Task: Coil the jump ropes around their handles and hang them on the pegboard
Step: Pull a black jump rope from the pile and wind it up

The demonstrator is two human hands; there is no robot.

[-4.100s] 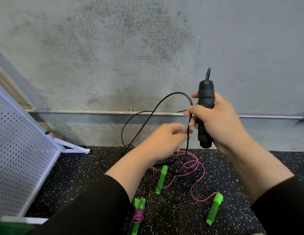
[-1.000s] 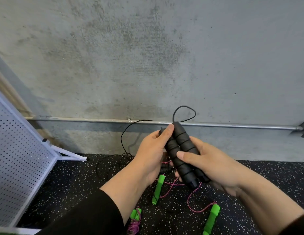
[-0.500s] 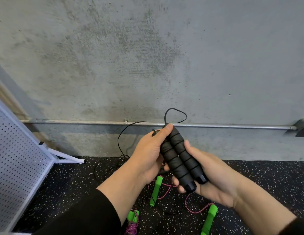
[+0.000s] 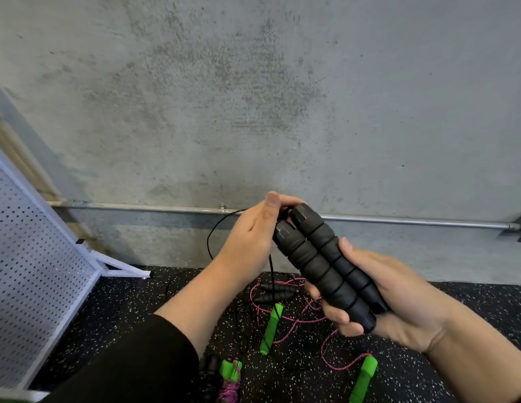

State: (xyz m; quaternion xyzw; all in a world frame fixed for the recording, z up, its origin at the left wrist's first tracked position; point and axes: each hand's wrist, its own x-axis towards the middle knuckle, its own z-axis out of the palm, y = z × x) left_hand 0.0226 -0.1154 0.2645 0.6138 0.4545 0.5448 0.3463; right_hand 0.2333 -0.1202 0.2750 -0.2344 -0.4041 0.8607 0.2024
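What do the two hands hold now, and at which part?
The right hand grips the two black handles side by side at their lower half. The left hand pinches the black rope at the handles' top ends.

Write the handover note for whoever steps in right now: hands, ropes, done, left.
Right hand grips the two black handles side by side.
Left hand pinches the black cord at their top ends; most of it hangs loose, unwound.
On the floor: loose pink rope with green handles, another black pair, one wound green bundle.
Pegboard stands at the left.
Left: coil all, hang all.
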